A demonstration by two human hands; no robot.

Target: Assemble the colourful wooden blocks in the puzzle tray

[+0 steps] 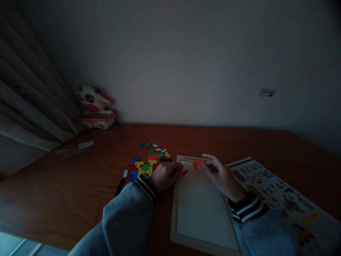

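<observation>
Between the thumb and fingers of my right hand (217,174) is an orange-red puzzle piece (198,164), held over the upper part of a framed board (206,213). My left hand (165,176) is closed at the board's upper left edge, its fingertips on a red puzzle piece (184,172). Part of that piece is hidden by the fingers. Just left of this hand, flat coloured puzzle pieces (145,167) in yellow, green, blue, red, white and black lie loose on the table. The inside of the board looks pale and plain.
A printed sheet with colourful patterns (277,192) lies right of the board, partly under my right sleeve. At the back left of the wooden table (66,177) stands a cow-shaped toy (94,108) beside a curtain (29,89). A small white strip (86,144) lies nearby.
</observation>
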